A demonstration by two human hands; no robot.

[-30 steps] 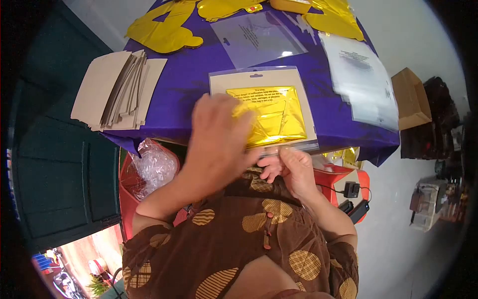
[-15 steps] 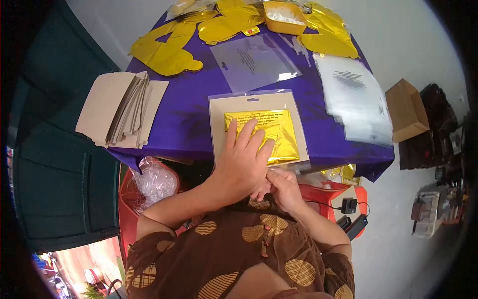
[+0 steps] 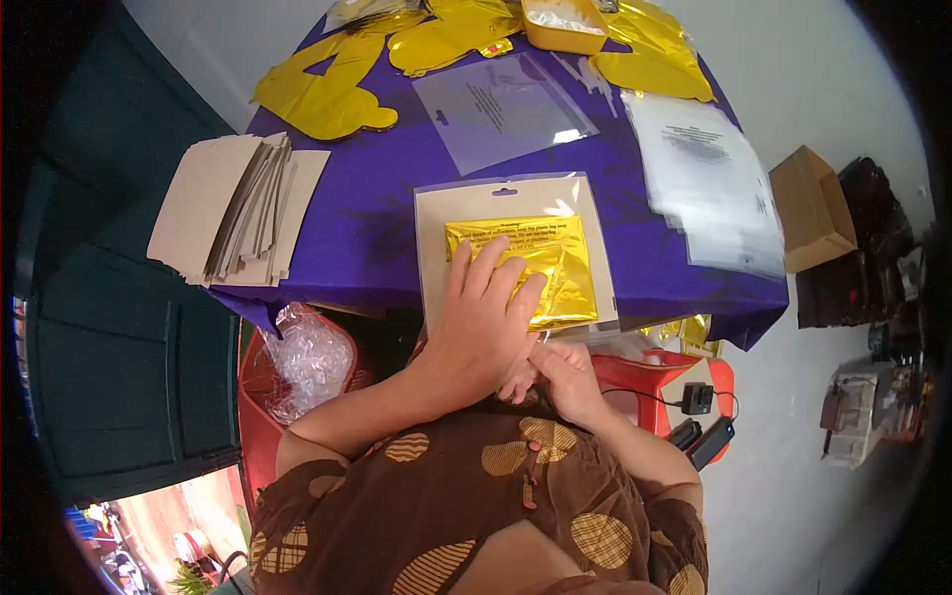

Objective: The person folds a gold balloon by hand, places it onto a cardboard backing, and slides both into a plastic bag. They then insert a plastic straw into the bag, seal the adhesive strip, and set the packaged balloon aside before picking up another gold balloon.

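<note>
A clear plastic bag [image 3: 431,233] with printed warning text lies at the table's front edge. Inside are a beige card [image 3: 555,195] and a folded gold foil balloon [image 3: 573,288]. My left hand [image 3: 486,297] lies flat on the bag, its fingers spread over the foil. Just below the bag's near edge, partly behind my left wrist, my right hand [image 3: 565,377] has its fingers pinched together. Whatever is between those fingers is too small or hidden to name.
On the purple-covered table [image 3: 367,238] are a stack of beige cards [image 3: 213,203], a loose clear bag [image 3: 506,114], a pile of clear bags [image 3: 694,178], gold foil balloons [image 3: 332,94] and a yellow tub [image 3: 565,38]. Below stand a red bin [image 3: 260,387] and a red container [image 3: 645,392].
The view has shifted slightly, and the far table items sit a little higher in it. Both hands keep nearly the same pose at the bag.
</note>
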